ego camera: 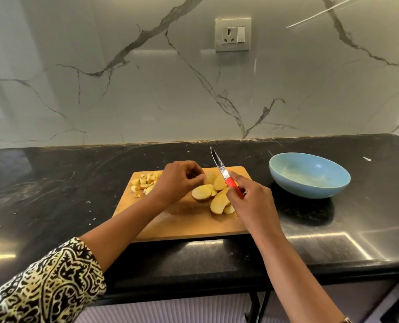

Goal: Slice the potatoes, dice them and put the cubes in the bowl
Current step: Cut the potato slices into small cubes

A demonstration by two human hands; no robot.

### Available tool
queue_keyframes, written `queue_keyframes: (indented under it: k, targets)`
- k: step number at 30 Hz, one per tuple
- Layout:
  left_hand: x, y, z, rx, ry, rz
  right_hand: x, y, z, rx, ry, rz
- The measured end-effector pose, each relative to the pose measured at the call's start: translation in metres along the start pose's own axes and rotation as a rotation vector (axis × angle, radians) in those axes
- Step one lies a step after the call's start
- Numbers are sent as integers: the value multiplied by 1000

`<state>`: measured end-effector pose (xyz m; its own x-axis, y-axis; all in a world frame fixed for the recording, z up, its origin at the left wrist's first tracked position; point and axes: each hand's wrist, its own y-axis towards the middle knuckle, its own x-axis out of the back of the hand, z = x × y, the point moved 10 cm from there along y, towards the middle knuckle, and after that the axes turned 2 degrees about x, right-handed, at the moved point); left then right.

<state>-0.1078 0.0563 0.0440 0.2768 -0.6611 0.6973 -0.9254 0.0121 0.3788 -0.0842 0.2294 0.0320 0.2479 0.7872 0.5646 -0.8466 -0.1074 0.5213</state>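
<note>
A wooden cutting board (186, 222) lies on the black counter. Several potato slices (218, 199) are heaped at its middle right, and a pile of small potato cubes (144, 183) sits at its far left corner. My left hand (178, 180) hovers over the board with curled fingers; the fingertips reach the left edge of the far slices, and a pinch cannot be made out. My right hand (252, 201) grips the red handle of a knife (219, 165), whose blade points up and away above the slices. The light blue bowl (310, 176) stands to the right of the board.
A marble wall with a socket (233, 34) rises behind the counter. The counter's front edge (217, 283) runs just below the board. Small white scraps (366, 159) dot the black surface.
</note>
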Motion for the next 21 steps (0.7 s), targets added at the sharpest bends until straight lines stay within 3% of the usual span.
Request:
queue_keyframes:
  k: [4, 6, 10, 12, 14, 18, 21]
  targets:
    - [45, -9, 21, 98, -366, -70, -3, -1, 0, 8, 3, 7]
    - [59, -15, 37, 132, -448, -9, -5, -2, 4, 21, 7, 15]
    - [35, -33, 70, 203, -271, 378, -8, -6, 17, 65, -20, 26]
    - [21, -36, 74, 143, -116, 465, -10, -10, 26, 94, -42, 41]
    - [20, -31, 62, 5, 32, 394, -13, -14, 36, 120, -57, 53]
    - [48, -26, 45, -110, -20, 121, -19, -27, 49, 179, -61, 102]
    - [59, -34, 44, -249, 152, 78, -27, -36, 54, 191, -91, 204]
